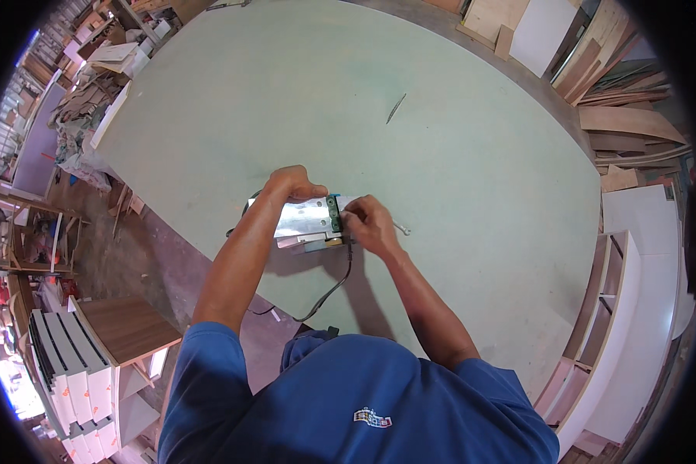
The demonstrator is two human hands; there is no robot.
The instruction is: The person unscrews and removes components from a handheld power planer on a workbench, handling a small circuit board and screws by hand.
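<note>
Nearest runs a black cable (338,286), then the silver device (301,220) lies between the left hand (290,184), gripping its far edge, and the right hand (370,224), narrowed beside its green part (333,213), holding what I cannot tell, and well beyond both lies a dark strip (396,108)

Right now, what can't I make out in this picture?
All in the head view:
What, if anything, the right hand holds: hidden by its own curled fingers.
The underside of the silver metal device: hidden by its own body.
The small metal tool's other end: apparently covered by the right hand.
The thin dark object on the tabletop: too small to identify.
</note>
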